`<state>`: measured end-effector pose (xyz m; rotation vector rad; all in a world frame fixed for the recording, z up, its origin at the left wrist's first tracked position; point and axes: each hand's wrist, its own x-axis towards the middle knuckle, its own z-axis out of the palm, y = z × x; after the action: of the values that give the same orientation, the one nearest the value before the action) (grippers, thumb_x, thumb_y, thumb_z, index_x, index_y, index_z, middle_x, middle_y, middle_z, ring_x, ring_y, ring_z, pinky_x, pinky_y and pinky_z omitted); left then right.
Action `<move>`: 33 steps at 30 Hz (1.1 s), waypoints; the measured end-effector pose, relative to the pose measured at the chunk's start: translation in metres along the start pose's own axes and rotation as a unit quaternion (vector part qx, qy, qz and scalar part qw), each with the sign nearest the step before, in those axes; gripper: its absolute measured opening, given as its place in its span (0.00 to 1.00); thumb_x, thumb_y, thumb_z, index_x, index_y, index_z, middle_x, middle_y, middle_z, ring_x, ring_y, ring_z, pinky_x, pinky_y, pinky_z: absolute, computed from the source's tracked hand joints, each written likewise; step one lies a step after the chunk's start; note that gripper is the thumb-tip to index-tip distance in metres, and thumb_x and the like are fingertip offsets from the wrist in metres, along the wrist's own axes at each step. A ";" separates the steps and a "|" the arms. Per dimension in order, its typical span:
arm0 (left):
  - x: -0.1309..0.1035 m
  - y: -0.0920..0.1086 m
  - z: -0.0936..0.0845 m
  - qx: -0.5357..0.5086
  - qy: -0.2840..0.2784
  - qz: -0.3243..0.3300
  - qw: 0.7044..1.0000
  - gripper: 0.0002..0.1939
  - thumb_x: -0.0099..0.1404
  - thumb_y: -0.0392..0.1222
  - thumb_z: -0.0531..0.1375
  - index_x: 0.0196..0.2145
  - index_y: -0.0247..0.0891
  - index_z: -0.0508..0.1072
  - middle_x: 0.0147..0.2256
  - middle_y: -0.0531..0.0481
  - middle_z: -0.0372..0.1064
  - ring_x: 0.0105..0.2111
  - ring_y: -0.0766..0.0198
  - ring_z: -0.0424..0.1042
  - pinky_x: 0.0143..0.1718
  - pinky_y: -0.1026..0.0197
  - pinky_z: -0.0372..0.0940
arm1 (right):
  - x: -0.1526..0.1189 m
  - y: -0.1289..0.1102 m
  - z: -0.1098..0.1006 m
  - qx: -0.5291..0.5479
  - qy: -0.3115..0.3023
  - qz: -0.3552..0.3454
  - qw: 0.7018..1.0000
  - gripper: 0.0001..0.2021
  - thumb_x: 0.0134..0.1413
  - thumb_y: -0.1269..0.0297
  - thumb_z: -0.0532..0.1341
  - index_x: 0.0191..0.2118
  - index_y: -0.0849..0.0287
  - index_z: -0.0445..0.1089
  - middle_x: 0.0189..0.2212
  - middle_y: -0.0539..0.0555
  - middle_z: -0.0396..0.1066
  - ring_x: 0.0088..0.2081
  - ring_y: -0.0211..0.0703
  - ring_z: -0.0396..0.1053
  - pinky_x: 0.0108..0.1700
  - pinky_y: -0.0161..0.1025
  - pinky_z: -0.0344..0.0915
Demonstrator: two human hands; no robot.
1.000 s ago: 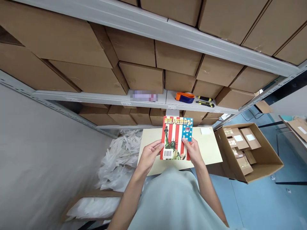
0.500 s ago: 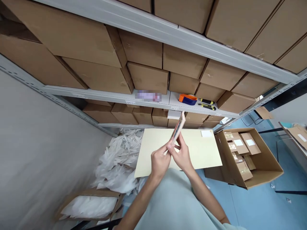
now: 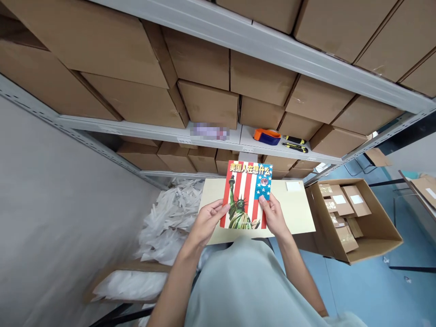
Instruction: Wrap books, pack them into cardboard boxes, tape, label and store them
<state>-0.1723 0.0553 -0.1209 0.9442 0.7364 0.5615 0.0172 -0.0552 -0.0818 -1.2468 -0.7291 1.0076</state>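
Note:
A book with red and white stripes, a blue starred corner and a green Statue of Liberty faces me upright, above a pale yellow board. My left hand grips its left edge, thumb on the cover. On the right edge, my right hand holds it the same way, its thumb near the blue corner. The fingers behind the book are partly hidden. A small white paper lies on the board's far right part.
Shelves of cardboard boxes stand ahead, holding an orange and blue tape dispenser and yellow-black cutters. Left of the board are white plastic bags; at right, an open carton contains small boxes.
The book has turned from edge-on to show its cover to me. My hands have moved apart, from together at its lower end to its two sides.

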 end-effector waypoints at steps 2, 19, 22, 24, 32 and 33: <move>-0.002 -0.001 0.009 -0.027 0.011 0.000 1.000 0.36 0.50 0.62 0.82 0.49 0.36 0.85 0.46 0.36 0.86 0.51 0.39 0.86 0.53 0.45 0.82 | 0.004 0.007 -0.004 -0.008 0.001 0.004 1.000 0.29 0.66 0.32 0.66 0.57 0.51 0.77 0.56 0.57 0.84 0.55 0.59 0.84 0.57 0.52 0.82; -0.011 -0.027 0.070 0.297 0.036 0.260 0.918 0.18 0.74 0.53 0.65 0.55 0.45 0.87 0.59 0.43 0.82 0.65 0.48 0.78 0.72 0.44 0.69 | 0.003 0.034 0.015 -0.094 0.137 -0.034 0.986 0.28 0.60 0.36 0.72 0.49 0.58 0.81 0.46 0.59 0.86 0.47 0.55 0.84 0.51 0.48 0.83; -0.007 -0.021 0.060 0.317 0.040 0.271 0.908 0.23 0.76 0.54 0.64 0.63 0.47 0.82 0.67 0.42 0.75 0.71 0.49 0.72 0.76 0.43 0.64 | 0.006 0.023 -0.003 -0.065 0.149 -0.024 0.986 0.29 0.60 0.32 0.70 0.43 0.58 0.80 0.41 0.58 0.86 0.43 0.55 0.84 0.50 0.49 0.82; -0.001 -0.014 0.047 0.281 0.123 0.246 0.920 0.34 0.72 0.59 0.68 0.71 0.45 0.75 0.73 0.39 0.67 0.73 0.46 0.68 0.76 0.41 0.63 | 0.005 0.014 -0.017 -0.046 0.106 -0.010 0.993 0.29 0.58 0.31 0.71 0.44 0.56 0.81 0.41 0.57 0.86 0.43 0.56 0.84 0.51 0.50 0.82; 0.003 0.002 0.028 0.084 -0.004 0.014 0.996 0.44 0.57 0.73 0.75 0.57 0.32 0.83 0.53 0.31 0.84 0.51 0.39 0.86 0.52 0.44 0.83 | -0.002 0.002 -0.040 -0.007 0.046 0.036 0.998 0.32 0.55 0.28 0.72 0.46 0.56 0.82 0.41 0.57 0.87 0.40 0.61 0.86 0.44 0.54 0.84; 0.002 0.001 0.031 0.080 0.001 0.015 0.997 0.43 0.56 0.72 0.76 0.55 0.32 0.84 0.52 0.32 0.85 0.49 0.40 0.86 0.51 0.45 0.83 | -0.002 0.003 -0.041 -0.009 0.045 0.038 0.998 0.33 0.56 0.28 0.72 0.46 0.56 0.82 0.41 0.57 0.87 0.40 0.61 0.86 0.45 0.54 0.84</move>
<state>-0.1476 0.0412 -0.1082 1.1043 0.7795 0.5355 0.0525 -0.0740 -0.0931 -1.3341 -0.6264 1.0028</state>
